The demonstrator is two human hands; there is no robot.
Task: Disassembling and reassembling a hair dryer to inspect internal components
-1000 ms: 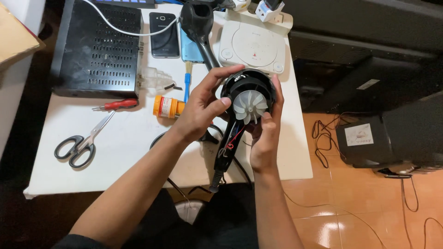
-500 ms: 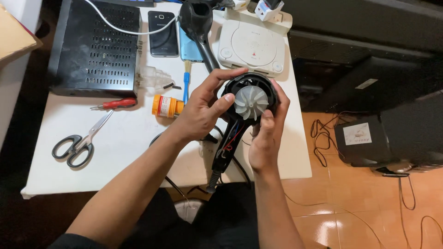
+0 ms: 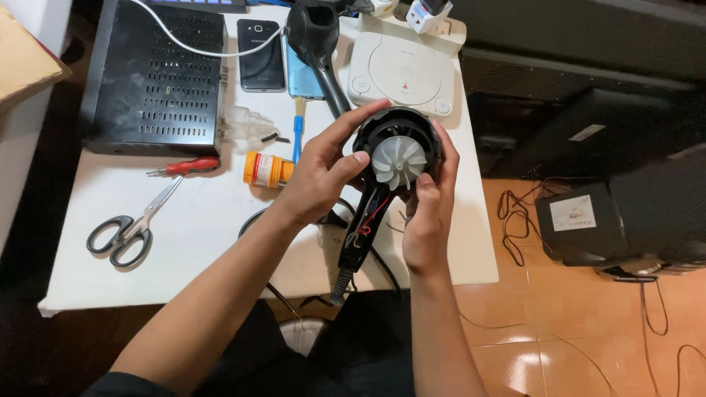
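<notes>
The person holds an opened black hair dryer (image 3: 382, 184) in both hands, up above the near right part of the white table (image 3: 220, 242). The round end of the dryer faces up, and a white fan wheel (image 3: 398, 162) sits in the middle of it. The handle of the dryer points down toward the person, with thin red wires (image 3: 365, 224) showing inside it.

The left hand (image 3: 323, 173) is on the left side of the dryer. It is curled around the round black rim. One finger lies along the top of the rim and the thumb tip touches the edge of the fan wheel. The right hand (image 3: 430, 209) is on the right side of the dryer. It is wrapped around the rim too, with fingers going up the right edge and the thumb just under the fan wheel. So the dryer sits between the two hands, and both grip it.

To the left of the dryer, on the table, lies a small orange bottle (image 3: 266, 170). Left of that lies a red screwdriver (image 3: 185, 167), and nearer the person lie black scissors (image 3: 129, 231). Behind the dryer sits a flat white game console (image 3: 401, 70). A black phone (image 3: 261, 55) and a big black box with holes (image 3: 154, 77) lie farther back on the left. Another black dryer shell (image 3: 318, 40) lies just behind the hands.
</notes>
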